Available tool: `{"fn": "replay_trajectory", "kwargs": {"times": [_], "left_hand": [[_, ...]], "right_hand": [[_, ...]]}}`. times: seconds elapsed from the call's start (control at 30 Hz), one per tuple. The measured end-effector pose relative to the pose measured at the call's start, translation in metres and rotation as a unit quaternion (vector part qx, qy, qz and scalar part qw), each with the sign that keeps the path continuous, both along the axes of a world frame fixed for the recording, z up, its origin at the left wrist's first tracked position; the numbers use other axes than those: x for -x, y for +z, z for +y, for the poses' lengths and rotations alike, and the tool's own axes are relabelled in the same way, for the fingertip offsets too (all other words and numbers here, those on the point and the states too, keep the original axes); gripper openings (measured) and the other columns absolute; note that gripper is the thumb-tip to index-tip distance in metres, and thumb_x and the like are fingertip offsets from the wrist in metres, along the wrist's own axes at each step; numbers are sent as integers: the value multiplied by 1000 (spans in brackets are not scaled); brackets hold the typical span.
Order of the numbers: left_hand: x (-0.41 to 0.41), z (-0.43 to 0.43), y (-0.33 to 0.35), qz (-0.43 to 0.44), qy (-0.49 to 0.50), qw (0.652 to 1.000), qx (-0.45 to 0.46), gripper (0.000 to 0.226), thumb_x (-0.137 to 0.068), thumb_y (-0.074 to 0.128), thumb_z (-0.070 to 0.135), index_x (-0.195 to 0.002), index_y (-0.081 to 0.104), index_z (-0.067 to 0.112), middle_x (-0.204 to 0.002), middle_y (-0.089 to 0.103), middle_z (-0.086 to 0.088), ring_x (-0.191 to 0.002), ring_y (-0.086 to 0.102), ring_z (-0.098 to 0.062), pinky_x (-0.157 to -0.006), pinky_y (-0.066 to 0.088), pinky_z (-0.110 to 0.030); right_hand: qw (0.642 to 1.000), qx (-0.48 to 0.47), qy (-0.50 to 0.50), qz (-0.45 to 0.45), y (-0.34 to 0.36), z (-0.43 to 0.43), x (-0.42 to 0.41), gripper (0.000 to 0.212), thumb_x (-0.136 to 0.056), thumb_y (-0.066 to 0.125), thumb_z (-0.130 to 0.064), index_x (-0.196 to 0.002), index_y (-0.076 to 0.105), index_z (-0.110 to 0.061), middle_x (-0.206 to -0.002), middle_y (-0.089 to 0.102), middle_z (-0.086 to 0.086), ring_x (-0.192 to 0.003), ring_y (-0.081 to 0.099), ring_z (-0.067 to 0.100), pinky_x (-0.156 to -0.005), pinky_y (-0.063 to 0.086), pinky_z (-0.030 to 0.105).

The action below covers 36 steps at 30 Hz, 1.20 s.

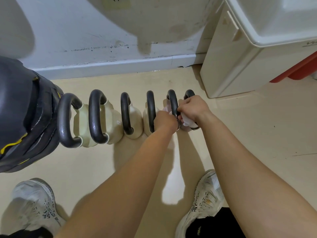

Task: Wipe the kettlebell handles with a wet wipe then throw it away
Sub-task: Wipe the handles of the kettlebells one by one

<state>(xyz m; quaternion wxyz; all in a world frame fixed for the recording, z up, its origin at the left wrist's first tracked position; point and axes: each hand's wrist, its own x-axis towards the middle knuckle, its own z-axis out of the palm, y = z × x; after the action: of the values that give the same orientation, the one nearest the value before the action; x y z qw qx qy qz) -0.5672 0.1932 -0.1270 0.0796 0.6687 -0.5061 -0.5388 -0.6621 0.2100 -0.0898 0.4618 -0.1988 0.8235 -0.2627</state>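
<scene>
On floor (257, 134), six kettlebells (96, 117) in row; right hand (193, 107) pinches wet wipe (187, 122) against fifth handle (172, 102); left hand (165, 120) curled beside, grip unclear; wiping seems underway; throwing away still left.

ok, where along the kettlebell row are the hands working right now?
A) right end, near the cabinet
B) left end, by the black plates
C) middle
A: the left hand and the right hand, with the white wipe, are at the fifth handle of six, nearest the cabinet.
</scene>
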Motion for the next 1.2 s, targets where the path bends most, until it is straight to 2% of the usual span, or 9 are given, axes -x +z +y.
{"fn": "replay_trajectory", "kwargs": {"times": [0.1, 0.23, 0.37, 0.63, 0.77, 0.9, 1.03, 1.13, 1.2], "left_hand": [[-4, 12, -5, 17, 40, 999, 17, 20, -94, 54, 13, -114, 57, 11, -109, 62, -5, -100, 61, -25, -83, 47, -29], [-8, 22, -1, 43, 86, 993, 66, 10, -94, 52, 17, -98, 61, 21, -95, 64, 3, -92, 63, -20, -81, 48, -26], [-15, 23, 1, 72, 83, 989, 101, 14, -89, 59, 20, -91, 72, 22, -88, 71, 7, -87, 67, -15, -82, 53, -27], [1, 28, -5, 106, 32, 992, 62, 9, -87, 69, 22, -94, 74, 20, -96, 75, 0, -84, 66, -16, -78, 50, -23], [-1, 23, -5, 117, -50, 991, 47, 10, -87, 63, 14, -84, 72, 14, -75, 64, 2, -75, 57, -18, -69, 47, -29], [-2, 22, -2, 81, -171, 981, 47, 9, -86, 53, 11, -88, 60, 8, -84, 62, -6, -78, 61, -29, -72, 55, -45], [-3, 24, -1, 88, -212, 972, 56, 18, -91, 51, 13, -108, 54, 8, -100, 60, -1, -82, 55, -19, -61, 46, -23], [-7, 22, -5, 82, -202, 971, 95, 30, -88, 50, 20, -117, 59, 15, -102, 68, -8, -89, 65, -26, -79, 56, -40], [-15, 19, 2, 81, -141, 981, 110, 28, -88, 53, 19, -113, 63, 23, -96, 70, -4, -87, 67, -21, -83, 57, -38]], "right_hand": [[998, 14, 8, 69, -1, 5, 8, 15, -78, 60, -5, -85, 72, 2, -74, 71, 10, -65, 67, 22, -62, 59, 32], [988, 73, -115, -72, 3, 16, 16, 8, -85, 63, 1, -88, 70, 1, -80, 65, 19, -57, 62, 22, -56, 57, 27], [979, 96, -160, -85, 9, 18, 18, 7, -85, 66, 3, -86, 69, -4, -84, 68, 18, -61, 62, 23, -50, 53, 21], [992, 125, -29, -2, 14, -4, 11, 14, -84, 63, -12, -76, 66, -2, -74, 56, 12, -70, 51, 21, -67, 44, 33], [982, 126, 9, -143, 21, -11, 3, 20, -91, 58, -12, -99, 71, 1, -91, 69, 19, -77, 69, 26, -83, 60, 39], [975, 131, 110, -140, 29, -5, 5, 32, -95, 46, -5, -113, 71, -12, -108, 78, 8, -96, 77, 28, -98, 58, 43], [967, 200, 93, -127, 33, -2, 8, 35, -94, 40, -3, -108, 71, -11, -96, 80, 4, -72, 74, 21, -74, 58, 34], [980, 197, 26, -20, 20, -1, 14, 24, -92, 46, -5, -91, 68, -16, -83, 74, 7, -53, 61, 16, -56, 52, 29], [990, 134, 39, 32, 5, 3, 18, 21, -91, 49, -6, -86, 66, -17, -84, 71, 8, -55, 66, 18, -54, 56, 30]]}}
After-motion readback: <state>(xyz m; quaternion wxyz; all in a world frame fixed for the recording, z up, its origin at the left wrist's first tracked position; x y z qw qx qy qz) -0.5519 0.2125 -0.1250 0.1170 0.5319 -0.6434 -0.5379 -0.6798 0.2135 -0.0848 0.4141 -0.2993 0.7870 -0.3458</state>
